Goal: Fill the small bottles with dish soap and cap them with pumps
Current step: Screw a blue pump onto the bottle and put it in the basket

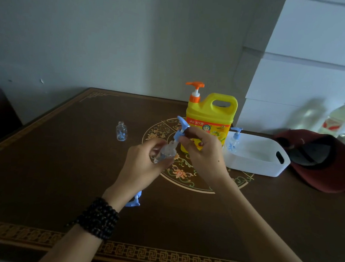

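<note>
- Centre frame: left hand (142, 161) wrapped round a small clear bottle (164, 153), fingers curled about its rounded glassy body, neck tilted up and to the right.
- Right hand (203, 152) just beside it, fingertips pinching a blue pump (180, 129) at its collar; smooth plastic, flared spout on top, seated at the bottle's neck. Screwed tight or loose: cannot tell.
- Both held above the table (61, 173), over the round floral medallion (184, 177) inlaid in gold and green.
- Dark, polished wood all round, with a gold fret border along the near edge.
- Behind the hands, upper centre: big yellow soap jug (211, 117), boxy plastic with a cut-out handle, orange pump head, bright printed label.
- Left of centre, standing alone and upright: a second clear bottle (121, 131), uncapped, threaded neck, faint blue print on its side.
- Right of centre: white tub (267, 167), smooth plastic, rounded corners, slot handle at its end.
- Inside the tub's left end: a capped bottle (233, 142), upright, blue pump on top.
- Lower centre, partly hidden under the left wrist: a spare pump (134, 202) lying on the wood, same blue plastic.
- Black bead bracelet (98, 218) coiled several times round the left wrist, round matte beads.
- Far right: dark red cap (320, 161), soft cloth, dark lining showing, lying just beside the tub.
- Upper right, blurred: pale plastic drink bottles (337, 119) against white stacked panels.
</note>
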Action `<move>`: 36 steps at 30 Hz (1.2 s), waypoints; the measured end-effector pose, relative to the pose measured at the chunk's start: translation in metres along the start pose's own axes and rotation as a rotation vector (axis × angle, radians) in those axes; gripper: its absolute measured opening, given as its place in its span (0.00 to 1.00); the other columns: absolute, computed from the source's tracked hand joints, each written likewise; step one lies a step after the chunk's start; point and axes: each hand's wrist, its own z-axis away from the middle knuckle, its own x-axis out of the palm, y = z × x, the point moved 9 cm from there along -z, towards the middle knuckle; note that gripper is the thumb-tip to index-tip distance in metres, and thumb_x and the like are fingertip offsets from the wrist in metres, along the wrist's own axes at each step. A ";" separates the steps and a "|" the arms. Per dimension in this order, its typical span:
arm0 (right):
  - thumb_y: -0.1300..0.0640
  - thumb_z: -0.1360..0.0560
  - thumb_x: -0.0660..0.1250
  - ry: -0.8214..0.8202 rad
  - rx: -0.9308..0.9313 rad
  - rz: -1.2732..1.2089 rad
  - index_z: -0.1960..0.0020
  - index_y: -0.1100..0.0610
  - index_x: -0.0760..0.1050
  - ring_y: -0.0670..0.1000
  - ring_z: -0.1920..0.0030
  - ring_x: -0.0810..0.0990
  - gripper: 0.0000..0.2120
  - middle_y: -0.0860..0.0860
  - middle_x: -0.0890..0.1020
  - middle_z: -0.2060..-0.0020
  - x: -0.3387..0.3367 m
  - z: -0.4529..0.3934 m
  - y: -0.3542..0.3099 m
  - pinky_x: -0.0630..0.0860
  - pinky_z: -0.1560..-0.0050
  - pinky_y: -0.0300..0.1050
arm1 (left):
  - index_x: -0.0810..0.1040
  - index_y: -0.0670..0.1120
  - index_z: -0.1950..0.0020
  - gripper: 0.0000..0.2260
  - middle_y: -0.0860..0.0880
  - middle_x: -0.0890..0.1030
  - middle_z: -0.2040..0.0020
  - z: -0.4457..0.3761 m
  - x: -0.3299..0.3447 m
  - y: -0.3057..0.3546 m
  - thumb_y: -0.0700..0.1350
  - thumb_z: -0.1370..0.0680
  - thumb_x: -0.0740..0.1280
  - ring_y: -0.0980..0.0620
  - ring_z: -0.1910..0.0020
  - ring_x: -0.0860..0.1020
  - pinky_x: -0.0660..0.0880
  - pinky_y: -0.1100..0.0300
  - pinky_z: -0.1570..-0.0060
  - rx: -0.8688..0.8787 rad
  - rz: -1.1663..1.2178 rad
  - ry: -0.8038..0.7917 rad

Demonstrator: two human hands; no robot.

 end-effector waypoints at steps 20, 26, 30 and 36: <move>0.46 0.26 0.70 -0.055 0.203 -0.298 0.45 0.52 0.80 0.42 0.50 0.82 0.13 0.46 0.85 0.53 0.003 0.008 0.032 0.78 0.52 0.39 | 0.82 0.51 0.45 0.14 0.58 0.86 0.54 -0.004 0.010 0.002 0.49 0.29 0.79 0.63 0.53 0.83 0.77 0.71 0.56 -0.041 0.104 0.035; 0.68 0.22 0.64 -0.168 0.230 -0.655 0.32 0.54 0.72 0.50 0.43 0.83 0.21 0.55 0.85 0.47 0.010 0.006 0.032 0.80 0.49 0.39 | 0.83 0.50 0.42 0.15 0.58 0.86 0.51 -0.006 0.018 0.002 0.42 0.28 0.78 0.61 0.52 0.85 0.80 0.66 0.52 -0.051 0.172 -0.044; 0.61 0.31 0.76 -0.092 0.260 -0.629 0.38 0.56 0.74 0.48 0.53 0.84 0.23 0.52 0.84 0.56 0.006 0.002 0.033 0.80 0.54 0.40 | 0.82 0.48 0.41 0.16 0.55 0.86 0.51 -0.007 0.018 0.001 0.42 0.28 0.78 0.60 0.52 0.85 0.80 0.66 0.53 -0.056 0.187 -0.039; 0.58 0.24 0.69 -0.191 0.191 -0.636 0.39 0.55 0.78 0.49 0.40 0.81 0.14 0.50 0.84 0.44 0.006 0.007 0.031 0.79 0.46 0.42 | 0.82 0.48 0.40 0.17 0.55 0.87 0.50 -0.007 0.026 0.003 0.43 0.28 0.78 0.59 0.51 0.85 0.80 0.65 0.50 -0.084 0.226 -0.089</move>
